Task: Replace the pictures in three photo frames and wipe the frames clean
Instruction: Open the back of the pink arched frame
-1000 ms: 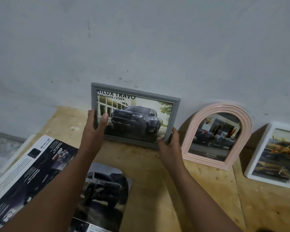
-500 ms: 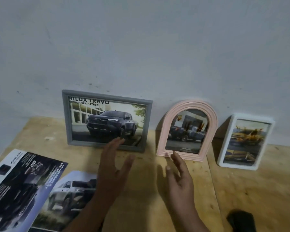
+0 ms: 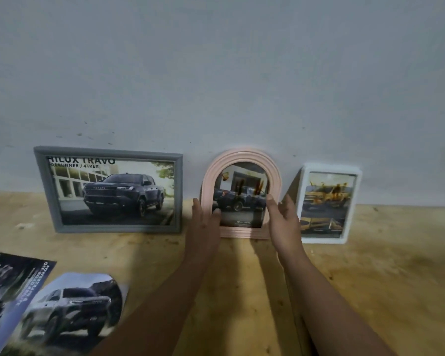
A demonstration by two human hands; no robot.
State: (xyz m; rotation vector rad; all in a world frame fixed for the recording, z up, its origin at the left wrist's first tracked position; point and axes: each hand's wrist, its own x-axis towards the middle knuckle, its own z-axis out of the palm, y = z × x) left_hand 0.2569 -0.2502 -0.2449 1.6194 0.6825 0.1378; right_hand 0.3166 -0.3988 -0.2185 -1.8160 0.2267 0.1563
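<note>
Three photo frames lean against the wall on a wooden table (image 3: 375,278). At the left stands a grey rectangular frame (image 3: 44,191) with a dark pickup picture. A pink arched frame (image 3: 242,156) stands in the middle, and a white frame (image 3: 358,173) with a yellow truck picture is at the right. My left hand (image 3: 203,224) clasps the pink frame's left side, thumb on its front. My right hand (image 3: 284,223) presses its right side, fingers against the rim.
A loose arch-cut truck picture (image 3: 72,309) lies at the front left, overlapping a dark brochure (image 3: 8,281). The grey-white wall (image 3: 216,73) rises directly behind the frames.
Both hands let go of the grey frame, which now leans on the wall, moved right across the table, and took hold of the pink arched frame's sides.
</note>
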